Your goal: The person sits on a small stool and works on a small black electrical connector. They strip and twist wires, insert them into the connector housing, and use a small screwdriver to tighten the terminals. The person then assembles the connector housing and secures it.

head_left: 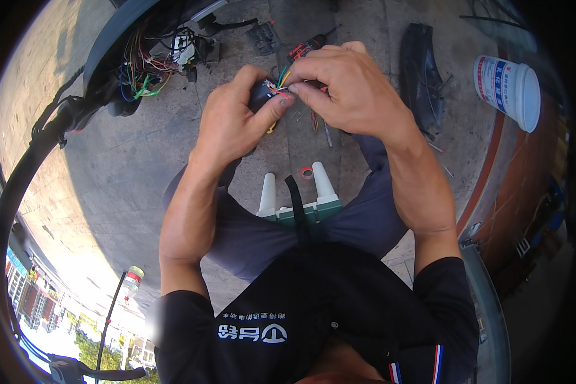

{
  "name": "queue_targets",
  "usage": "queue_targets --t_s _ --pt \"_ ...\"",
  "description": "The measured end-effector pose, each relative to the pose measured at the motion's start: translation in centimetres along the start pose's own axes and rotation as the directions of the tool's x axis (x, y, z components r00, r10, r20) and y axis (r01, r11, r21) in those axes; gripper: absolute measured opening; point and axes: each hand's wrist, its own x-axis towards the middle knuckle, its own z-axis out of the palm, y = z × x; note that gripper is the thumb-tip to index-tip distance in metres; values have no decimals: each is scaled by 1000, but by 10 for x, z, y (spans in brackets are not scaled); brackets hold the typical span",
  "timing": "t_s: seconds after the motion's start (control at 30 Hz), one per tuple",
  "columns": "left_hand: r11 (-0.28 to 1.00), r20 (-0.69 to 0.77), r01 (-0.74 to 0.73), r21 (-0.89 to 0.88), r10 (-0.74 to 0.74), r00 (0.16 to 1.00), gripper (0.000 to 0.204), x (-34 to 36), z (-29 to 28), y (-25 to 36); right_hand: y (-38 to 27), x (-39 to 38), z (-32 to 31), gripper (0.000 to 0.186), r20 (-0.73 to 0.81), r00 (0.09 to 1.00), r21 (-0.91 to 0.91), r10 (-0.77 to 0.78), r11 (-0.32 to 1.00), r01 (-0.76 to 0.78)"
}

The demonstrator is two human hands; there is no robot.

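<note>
My left hand (243, 115) is closed around a small black device (260, 96), with short yellow, green and red wires (281, 78) coming from its top. My right hand (339, 83) is closed at those wires, thumb and index fingertips pinched on a thin one, close beside my left thumb. Behind my right fingers a red-and-black power drill (303, 48) lies on the ground. Screwdrivers (328, 136) lie just below my hands, partly hidden.
A tangled wire bundle (160, 57) hangs from a vehicle frame (38, 137) at left. A black curved panel (419, 80), a white bucket (505, 89) and red tape (307, 173) are on the pavement (115, 173). I sit on a small green-and-white stool (325, 208).
</note>
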Motion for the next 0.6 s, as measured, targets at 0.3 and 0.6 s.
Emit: queue_targets --t_s 0.3,0.6 --pt "996 119 77 -34 -73 990 42 -4 1 3 3 1 -3 13 20 997 71 -74 995 72" --pt "994 167 12 107 -30 985 40 -8 4 1 4 -1 4 9 83 995 137 -54 990 42"
